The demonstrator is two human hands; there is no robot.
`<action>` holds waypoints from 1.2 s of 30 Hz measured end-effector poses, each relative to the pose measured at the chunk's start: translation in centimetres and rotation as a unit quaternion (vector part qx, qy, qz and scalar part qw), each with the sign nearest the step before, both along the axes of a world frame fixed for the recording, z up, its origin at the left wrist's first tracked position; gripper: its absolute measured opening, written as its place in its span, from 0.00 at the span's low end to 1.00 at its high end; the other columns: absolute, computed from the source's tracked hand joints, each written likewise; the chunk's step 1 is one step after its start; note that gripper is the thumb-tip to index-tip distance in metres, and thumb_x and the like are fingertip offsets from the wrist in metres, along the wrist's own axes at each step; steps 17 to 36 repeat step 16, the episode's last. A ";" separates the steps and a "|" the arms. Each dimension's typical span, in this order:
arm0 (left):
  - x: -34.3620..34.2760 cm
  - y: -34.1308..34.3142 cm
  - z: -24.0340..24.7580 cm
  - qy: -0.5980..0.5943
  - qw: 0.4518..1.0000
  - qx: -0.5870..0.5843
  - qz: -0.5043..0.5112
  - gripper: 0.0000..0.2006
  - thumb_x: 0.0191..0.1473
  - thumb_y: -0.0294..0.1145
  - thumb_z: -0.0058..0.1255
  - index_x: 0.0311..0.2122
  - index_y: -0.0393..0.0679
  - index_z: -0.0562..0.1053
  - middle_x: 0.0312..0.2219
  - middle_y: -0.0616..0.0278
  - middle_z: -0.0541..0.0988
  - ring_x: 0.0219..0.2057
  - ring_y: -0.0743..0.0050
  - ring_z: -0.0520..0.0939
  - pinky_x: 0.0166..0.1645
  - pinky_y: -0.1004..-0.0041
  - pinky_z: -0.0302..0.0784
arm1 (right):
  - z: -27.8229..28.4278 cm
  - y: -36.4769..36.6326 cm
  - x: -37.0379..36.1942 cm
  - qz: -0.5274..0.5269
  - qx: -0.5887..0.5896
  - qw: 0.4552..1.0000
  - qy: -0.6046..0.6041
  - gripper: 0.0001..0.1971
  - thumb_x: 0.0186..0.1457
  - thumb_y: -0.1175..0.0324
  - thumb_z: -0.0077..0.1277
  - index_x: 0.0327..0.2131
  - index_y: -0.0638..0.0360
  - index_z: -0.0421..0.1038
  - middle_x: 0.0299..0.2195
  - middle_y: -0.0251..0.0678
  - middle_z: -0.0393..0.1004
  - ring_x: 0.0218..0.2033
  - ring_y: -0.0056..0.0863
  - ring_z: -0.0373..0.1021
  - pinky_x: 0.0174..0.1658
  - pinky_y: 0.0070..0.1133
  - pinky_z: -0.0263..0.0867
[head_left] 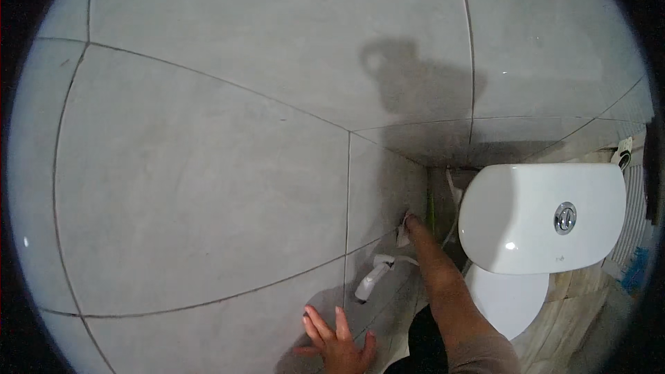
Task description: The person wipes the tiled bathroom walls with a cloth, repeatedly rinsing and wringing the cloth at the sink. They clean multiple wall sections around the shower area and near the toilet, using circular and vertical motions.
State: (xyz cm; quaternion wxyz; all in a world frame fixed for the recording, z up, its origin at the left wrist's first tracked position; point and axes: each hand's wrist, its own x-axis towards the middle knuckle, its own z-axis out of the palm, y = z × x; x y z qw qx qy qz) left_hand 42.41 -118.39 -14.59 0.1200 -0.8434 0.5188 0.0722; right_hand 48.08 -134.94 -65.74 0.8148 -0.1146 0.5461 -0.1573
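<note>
My left hand (339, 350) is open, fingers spread, against the grey tiled wall (208, 187) at the bottom of the view. My right arm reaches down between that wall and the toilet. At its end my right hand (411, 222) is small and dim, its fingers closed close to the wall. A small whitish thing (403, 237) shows at the fingers; its kind cannot be made out. Between my hands, a white bidet sprayer (374, 281) hangs on the wall with a pale hose leading off it.
A white toilet cistern (512, 215) with a round chrome flush button (565, 218) stands right of my right arm. Its white toilet lid (509, 301) lies below. Thin white pipe (454, 190) runs beside the cistern. A blue item (634, 270) sits at the far right.
</note>
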 end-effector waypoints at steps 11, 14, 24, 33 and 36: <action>0.4 1.0 -0.4 0.036 0.999 -0.018 0.035 0.45 0.41 0.38 0.61 0.62 0.51 0.47 0.61 0.38 0.31 0.61 0.32 0.38 0.50 0.29 0.44 | 30.4 -10.9 3.6 -0.266 -0.068 0.960 -0.062 0.29 0.60 0.61 0.33 0.63 0.48 0.37 0.62 0.40 0.43 0.61 0.39 0.47 0.60 0.34 0.44; 0.3 1.2 -0.2 0.082 0.994 -0.061 0.023 0.46 0.42 0.40 0.60 0.63 0.54 0.45 0.61 0.40 0.30 0.62 0.33 0.37 0.49 0.27 0.44 | 44.5 -9.8 1.5 -0.254 -0.129 0.947 -0.147 0.31 0.58 0.68 0.36 0.63 0.48 0.38 0.61 0.42 0.46 0.59 0.40 0.49 0.60 0.36 0.46; 0.0 1.1 0.0 0.071 0.995 -0.061 0.040 0.47 0.42 0.43 0.60 0.63 0.55 0.43 0.61 0.40 0.30 0.62 0.35 0.37 0.50 0.28 0.43 | 49.5 -9.3 1.3 -0.249 -0.168 0.939 -0.169 0.32 0.56 0.71 0.39 0.62 0.48 0.40 0.61 0.42 0.47 0.59 0.39 0.49 0.59 0.36 0.48; 0.0 1.1 0.0 0.071 0.995 -0.061 0.040 0.47 0.42 0.43 0.60 0.63 0.55 0.43 0.61 0.40 0.30 0.62 0.35 0.37 0.50 0.28 0.43 | 49.5 -9.3 1.3 -0.249 -0.168 0.939 -0.169 0.32 0.56 0.71 0.39 0.62 0.48 0.40 0.61 0.42 0.47 0.59 0.39 0.49 0.59 0.36 0.48; 0.0 1.1 0.0 0.071 0.995 -0.061 0.040 0.47 0.42 0.43 0.60 0.63 0.55 0.43 0.61 0.40 0.30 0.62 0.35 0.37 0.50 0.28 0.43 | 49.5 -9.3 1.3 -0.249 -0.168 0.939 -0.169 0.32 0.56 0.71 0.39 0.62 0.48 0.40 0.61 0.42 0.47 0.59 0.39 0.49 0.59 0.36 0.48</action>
